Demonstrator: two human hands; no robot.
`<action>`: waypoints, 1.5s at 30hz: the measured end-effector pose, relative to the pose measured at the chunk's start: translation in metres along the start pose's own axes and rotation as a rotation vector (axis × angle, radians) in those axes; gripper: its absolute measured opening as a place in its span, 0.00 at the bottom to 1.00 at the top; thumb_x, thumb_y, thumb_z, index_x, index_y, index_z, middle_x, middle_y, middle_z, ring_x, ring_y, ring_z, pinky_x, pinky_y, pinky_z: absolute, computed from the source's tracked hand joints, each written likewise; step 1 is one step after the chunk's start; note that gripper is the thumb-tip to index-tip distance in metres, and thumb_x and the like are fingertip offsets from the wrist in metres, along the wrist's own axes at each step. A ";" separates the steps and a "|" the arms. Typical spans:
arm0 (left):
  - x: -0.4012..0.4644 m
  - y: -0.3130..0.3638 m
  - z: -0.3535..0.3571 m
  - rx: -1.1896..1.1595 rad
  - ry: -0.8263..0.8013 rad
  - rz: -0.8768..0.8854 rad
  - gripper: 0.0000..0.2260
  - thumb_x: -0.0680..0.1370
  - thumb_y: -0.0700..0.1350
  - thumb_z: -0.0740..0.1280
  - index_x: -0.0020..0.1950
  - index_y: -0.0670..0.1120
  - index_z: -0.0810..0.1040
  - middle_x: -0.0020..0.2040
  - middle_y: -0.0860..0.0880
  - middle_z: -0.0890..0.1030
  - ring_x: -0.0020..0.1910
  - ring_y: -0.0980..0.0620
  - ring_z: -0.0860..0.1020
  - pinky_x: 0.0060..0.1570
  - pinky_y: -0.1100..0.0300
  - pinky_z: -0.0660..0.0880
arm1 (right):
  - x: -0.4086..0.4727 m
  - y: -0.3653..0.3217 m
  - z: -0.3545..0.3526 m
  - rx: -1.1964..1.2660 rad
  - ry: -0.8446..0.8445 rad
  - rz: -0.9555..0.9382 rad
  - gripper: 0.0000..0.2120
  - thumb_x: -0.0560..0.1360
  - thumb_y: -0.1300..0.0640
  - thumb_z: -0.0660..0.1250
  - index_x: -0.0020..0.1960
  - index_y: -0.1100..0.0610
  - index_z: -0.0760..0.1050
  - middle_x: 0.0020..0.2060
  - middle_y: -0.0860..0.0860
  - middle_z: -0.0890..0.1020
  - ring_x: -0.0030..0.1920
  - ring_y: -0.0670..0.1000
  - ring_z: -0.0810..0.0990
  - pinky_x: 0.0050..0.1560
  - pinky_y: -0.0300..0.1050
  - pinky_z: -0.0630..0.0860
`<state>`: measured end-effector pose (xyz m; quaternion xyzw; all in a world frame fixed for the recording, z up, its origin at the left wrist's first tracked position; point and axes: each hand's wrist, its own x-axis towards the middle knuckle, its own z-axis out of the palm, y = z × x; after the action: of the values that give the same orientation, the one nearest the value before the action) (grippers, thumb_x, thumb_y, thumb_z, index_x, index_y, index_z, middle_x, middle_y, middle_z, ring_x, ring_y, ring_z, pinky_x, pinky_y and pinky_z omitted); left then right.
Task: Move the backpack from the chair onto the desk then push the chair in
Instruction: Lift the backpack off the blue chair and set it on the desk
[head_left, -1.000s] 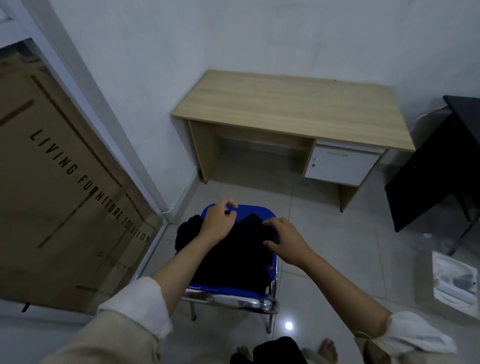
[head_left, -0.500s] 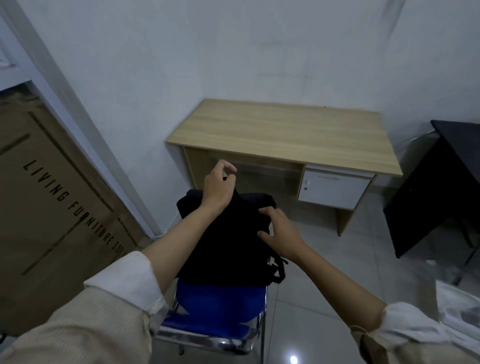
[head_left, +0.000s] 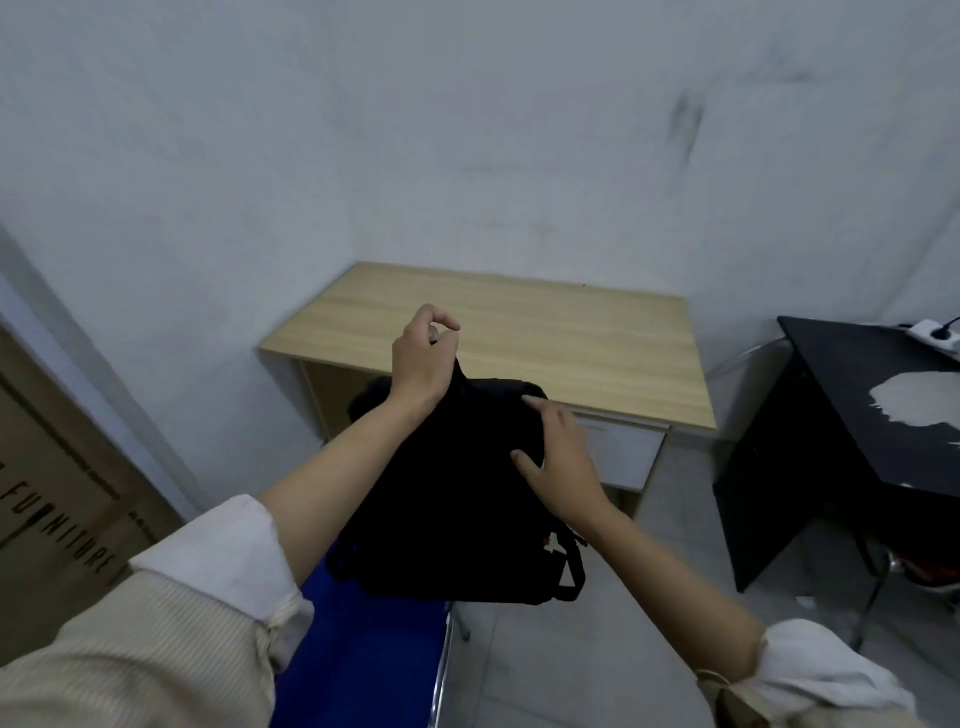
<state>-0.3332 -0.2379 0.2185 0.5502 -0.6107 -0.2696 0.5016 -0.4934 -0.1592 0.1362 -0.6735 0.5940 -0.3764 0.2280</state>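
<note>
My left hand (head_left: 423, 358) is closed on the top loop of the black backpack (head_left: 457, 499), holding it in the air above the blue chair (head_left: 363, 649), near the desk (head_left: 545, 338). My right hand (head_left: 558, 457) lies flat, fingers spread, against the backpack's right side.

Light wood desk (head_left: 545, 332) stands in the room corner, a white drawer (head_left: 621, 454) beneath its right side. Blue chair (head_left: 363, 660) rests on the grey tiled floor (head_left: 597, 649) before it.
</note>
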 end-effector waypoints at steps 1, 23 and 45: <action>0.005 0.008 0.010 -0.013 0.011 0.002 0.09 0.72 0.35 0.57 0.45 0.44 0.75 0.28 0.49 0.66 0.28 0.51 0.66 0.28 0.65 0.63 | 0.004 0.005 -0.011 -0.009 0.046 -0.011 0.29 0.74 0.58 0.68 0.71 0.51 0.59 0.67 0.52 0.66 0.67 0.52 0.65 0.67 0.45 0.64; 0.188 0.093 0.175 -0.360 -0.034 0.172 0.12 0.69 0.40 0.53 0.40 0.46 0.76 0.37 0.47 0.72 0.30 0.57 0.65 0.36 0.60 0.64 | 0.228 0.080 -0.138 -0.006 0.187 0.093 0.32 0.62 0.44 0.77 0.63 0.50 0.72 0.52 0.46 0.82 0.54 0.49 0.79 0.52 0.44 0.74; 0.340 0.020 0.243 0.318 -0.649 0.472 0.34 0.71 0.47 0.59 0.76 0.42 0.51 0.71 0.36 0.61 0.70 0.38 0.63 0.68 0.50 0.62 | 0.423 0.094 -0.104 0.288 0.935 0.298 0.07 0.72 0.55 0.68 0.48 0.54 0.72 0.39 0.48 0.81 0.42 0.54 0.80 0.39 0.47 0.74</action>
<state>-0.5251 -0.6072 0.2582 0.3527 -0.8798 -0.2091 0.2406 -0.6287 -0.5732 0.2290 -0.3028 0.6642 -0.6788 0.0793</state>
